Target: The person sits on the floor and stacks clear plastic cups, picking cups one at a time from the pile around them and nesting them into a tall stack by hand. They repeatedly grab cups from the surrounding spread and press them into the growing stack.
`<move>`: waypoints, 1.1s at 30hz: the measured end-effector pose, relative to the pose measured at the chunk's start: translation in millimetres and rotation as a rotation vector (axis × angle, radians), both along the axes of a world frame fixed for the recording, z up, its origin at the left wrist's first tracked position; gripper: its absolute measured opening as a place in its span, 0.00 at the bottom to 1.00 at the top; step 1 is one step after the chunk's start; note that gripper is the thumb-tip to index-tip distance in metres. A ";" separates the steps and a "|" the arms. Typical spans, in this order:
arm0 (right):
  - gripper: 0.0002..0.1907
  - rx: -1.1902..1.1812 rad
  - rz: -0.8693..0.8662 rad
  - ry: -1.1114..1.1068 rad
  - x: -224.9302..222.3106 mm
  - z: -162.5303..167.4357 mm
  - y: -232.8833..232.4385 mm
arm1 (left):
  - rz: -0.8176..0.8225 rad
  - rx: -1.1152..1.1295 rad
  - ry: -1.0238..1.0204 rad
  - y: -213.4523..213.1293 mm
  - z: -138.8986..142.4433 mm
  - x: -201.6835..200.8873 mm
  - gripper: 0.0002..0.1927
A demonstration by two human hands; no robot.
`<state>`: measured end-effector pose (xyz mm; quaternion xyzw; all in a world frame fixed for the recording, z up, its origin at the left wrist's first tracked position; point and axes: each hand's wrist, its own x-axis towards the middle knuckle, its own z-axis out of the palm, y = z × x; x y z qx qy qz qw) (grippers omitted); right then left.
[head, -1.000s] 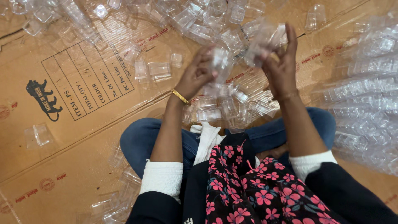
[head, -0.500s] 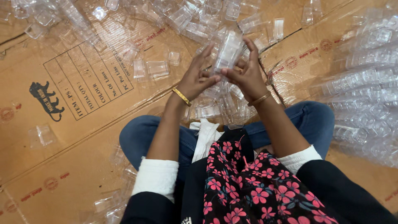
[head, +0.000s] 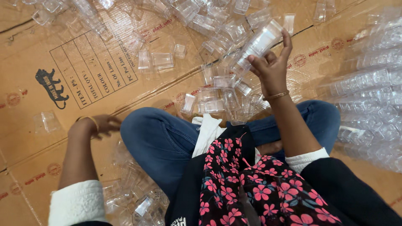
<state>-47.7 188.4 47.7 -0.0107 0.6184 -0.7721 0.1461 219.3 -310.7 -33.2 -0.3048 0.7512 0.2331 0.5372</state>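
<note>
My right hand (head: 271, 69) is raised above my lap and grips a stack of clear plastic cups (head: 256, 45) that tilts up to the right. My left hand (head: 99, 124) is down at my left side on the brown cardboard (head: 75, 54), beside my knee in blue jeans (head: 161, 140). Its fingers are curled low against the cardboard, and I cannot tell whether they hold anything. A loose heap of clear plastic cups (head: 217, 90) lies on the cardboard just ahead of my legs.
Long rows of stacked clear cups (head: 370, 90) lie at the right. More loose cups (head: 138, 196) sit by my left thigh, and a single one (head: 47, 121) lies at the far left. Flattened printed cardboard covers the floor.
My hands have parted: the left one dropped from the cup stack down to the cardboard at my left side, while the right one kept the stack and lifted it rightward.
</note>
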 end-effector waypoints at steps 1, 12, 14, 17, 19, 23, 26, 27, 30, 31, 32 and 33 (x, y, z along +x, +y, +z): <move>0.56 -0.023 0.005 -0.024 1.7 -1.1 -3.5 | -0.037 -0.003 0.084 2.8 -3.2 -3.5 0.24; 0.54 -0.014 0.003 -0.028 9.1 -5.0 1.5 | -0.648 -0.017 0.307 235.2 -10.3 -195.8 0.21; 0.54 -0.055 0.013 -0.024 6.0 -3.1 14.1 | -0.558 -0.002 0.367 223.0 8.0 -195.2 0.21; 0.54 -0.248 0.028 -0.069 -2.9 2.1 21.1 | -0.278 0.159 0.644 206.2 37.1 -188.2 0.22; 0.54 -0.352 0.045 -0.079 -8.0 4.8 14.9 | -0.116 0.445 1.098 220.5 47.8 -179.5 0.29; 0.54 -0.162 0.126 0.128 -0.8 -1.1 -10.2 | 0.158 0.682 1.241 256.8 53.4 -172.5 0.48; 0.51 -0.050 0.092 0.109 13.1 -12.5 -16.4 | 0.335 0.640 1.223 269.5 50.0 -182.8 0.45; 0.50 -0.057 0.064 0.055 15.9 -17.5 -16.7 | 0.372 0.694 1.225 272.1 48.4 -186.6 0.41; 0.34 -0.217 -0.041 -0.035 15.5 -30.2 -9.4 | 0.388 0.789 1.307 268.4 45.1 -191.1 0.36; 0.27 -0.228 -0.047 -0.040 13.0 -33.5 -4.8 | 0.331 0.784 1.381 265.2 44.6 -190.6 0.39; 0.21 -0.239 -0.054 -0.043 9.7 -36.2 0.4 | 0.271 0.779 1.456 262.9 44.3 -190.2 0.41; 0.15 -0.249 -0.061 -0.045 6.0 -38.3 5.7 | 0.322 0.847 1.426 261.1 44.3 -190.5 0.43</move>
